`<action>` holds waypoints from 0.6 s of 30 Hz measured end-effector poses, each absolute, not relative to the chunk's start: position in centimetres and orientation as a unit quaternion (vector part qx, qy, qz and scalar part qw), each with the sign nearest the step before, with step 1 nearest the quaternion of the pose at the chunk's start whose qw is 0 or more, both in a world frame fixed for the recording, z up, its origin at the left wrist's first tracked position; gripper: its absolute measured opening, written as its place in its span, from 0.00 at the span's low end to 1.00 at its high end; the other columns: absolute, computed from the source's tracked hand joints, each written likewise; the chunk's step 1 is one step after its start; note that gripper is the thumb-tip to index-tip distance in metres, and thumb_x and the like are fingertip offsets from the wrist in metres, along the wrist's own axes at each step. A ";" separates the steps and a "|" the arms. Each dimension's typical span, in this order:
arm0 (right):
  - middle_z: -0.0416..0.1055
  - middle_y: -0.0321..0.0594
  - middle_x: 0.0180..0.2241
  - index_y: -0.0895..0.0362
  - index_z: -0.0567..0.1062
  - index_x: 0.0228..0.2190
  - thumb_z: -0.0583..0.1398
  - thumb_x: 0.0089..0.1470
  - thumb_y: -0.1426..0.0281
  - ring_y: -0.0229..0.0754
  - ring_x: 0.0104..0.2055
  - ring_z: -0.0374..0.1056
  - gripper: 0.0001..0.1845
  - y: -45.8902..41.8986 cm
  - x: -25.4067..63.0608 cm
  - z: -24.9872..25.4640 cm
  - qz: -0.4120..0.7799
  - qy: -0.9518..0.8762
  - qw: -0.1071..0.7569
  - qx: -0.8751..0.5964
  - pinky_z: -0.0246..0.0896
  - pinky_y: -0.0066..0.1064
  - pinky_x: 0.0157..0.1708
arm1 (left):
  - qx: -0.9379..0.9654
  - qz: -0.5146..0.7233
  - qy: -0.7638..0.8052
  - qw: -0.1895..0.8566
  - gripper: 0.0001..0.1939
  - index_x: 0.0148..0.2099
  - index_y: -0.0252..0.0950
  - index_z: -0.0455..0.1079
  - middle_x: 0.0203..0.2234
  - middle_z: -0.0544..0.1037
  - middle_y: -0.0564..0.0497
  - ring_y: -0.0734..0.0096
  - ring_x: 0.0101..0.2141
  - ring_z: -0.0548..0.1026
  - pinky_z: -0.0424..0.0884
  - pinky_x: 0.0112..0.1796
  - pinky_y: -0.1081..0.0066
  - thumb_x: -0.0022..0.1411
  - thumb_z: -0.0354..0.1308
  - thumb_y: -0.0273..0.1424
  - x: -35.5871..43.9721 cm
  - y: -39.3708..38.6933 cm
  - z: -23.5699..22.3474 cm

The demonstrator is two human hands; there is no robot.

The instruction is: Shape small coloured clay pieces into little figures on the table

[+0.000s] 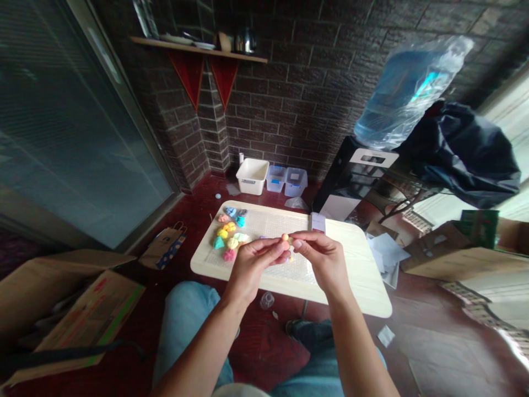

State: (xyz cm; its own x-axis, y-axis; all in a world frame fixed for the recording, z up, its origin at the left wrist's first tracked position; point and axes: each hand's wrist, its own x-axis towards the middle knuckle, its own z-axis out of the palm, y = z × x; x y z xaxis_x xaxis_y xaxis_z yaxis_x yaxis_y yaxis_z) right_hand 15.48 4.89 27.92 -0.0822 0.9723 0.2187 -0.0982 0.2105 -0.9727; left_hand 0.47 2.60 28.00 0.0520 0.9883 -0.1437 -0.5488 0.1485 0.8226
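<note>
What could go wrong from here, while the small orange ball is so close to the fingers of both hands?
The small orange ball is at the fingertips of the left hand, close to the right hand; it could slip, or get dented if it is soft. If dropped, it might roll off the table to the floor. The yellow lumps and pink lump lie in a crowded group, so colours might stick together if pushed.
</note>
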 end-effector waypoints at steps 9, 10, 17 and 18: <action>0.76 0.41 0.40 0.54 0.73 0.47 0.58 0.57 0.59 0.41 0.39 0.72 0.18 9.1 17.8 21.9 0.365 -0.567 0.519 -0.526 0.68 0.32 0.36 | 0.281 0.580 0.363 0.673 0.11 0.38 0.35 0.79 0.35 0.82 0.48 0.73 0.34 0.79 0.75 0.36 0.76 0.50 0.69 0.30 -0.1 3.1 27.3; 0.76 0.43 0.40 0.57 0.73 0.46 0.58 0.58 0.59 0.42 0.39 0.72 0.19 9.9 18.2 20.2 0.359 -0.569 0.492 -0.552 0.68 0.33 0.36 | 0.279 0.579 0.361 0.676 0.11 0.38 0.35 0.79 0.35 0.82 0.48 0.73 0.34 0.79 0.74 0.36 0.77 0.50 0.69 0.30 -0.2 3.2 27.1; 0.72 0.42 0.43 0.59 0.72 0.45 0.58 0.60 0.64 0.41 0.41 0.71 0.14 12.2 19.4 9.3 0.319 -0.611 0.310 -0.655 0.69 0.39 0.42 | 0.269 0.565 0.355 0.695 0.13 0.42 0.35 0.78 0.34 0.82 0.50 0.76 0.32 0.79 0.74 0.34 0.79 0.52 0.68 0.29 -0.6 3.5 26.3; 0.71 0.43 0.46 0.58 0.71 0.46 0.58 0.60 0.64 0.42 0.43 0.70 0.15 12.2 19.4 8.4 0.312 -0.620 0.284 -0.661 0.68 0.40 0.43 | 0.268 0.565 0.354 0.696 0.13 0.42 0.35 0.78 0.34 0.81 0.50 0.76 0.33 0.79 0.74 0.35 0.79 0.52 0.67 0.29 -0.7 3.5 26.2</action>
State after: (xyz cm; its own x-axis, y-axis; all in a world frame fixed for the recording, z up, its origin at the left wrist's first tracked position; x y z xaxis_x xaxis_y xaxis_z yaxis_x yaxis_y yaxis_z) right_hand 19.40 12.22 8.44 0.0359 0.9976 -0.0594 0.6436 -0.0686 -0.7623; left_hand -0.69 3.48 26.24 0.1121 0.9755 -0.1893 -0.5956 0.2184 0.7730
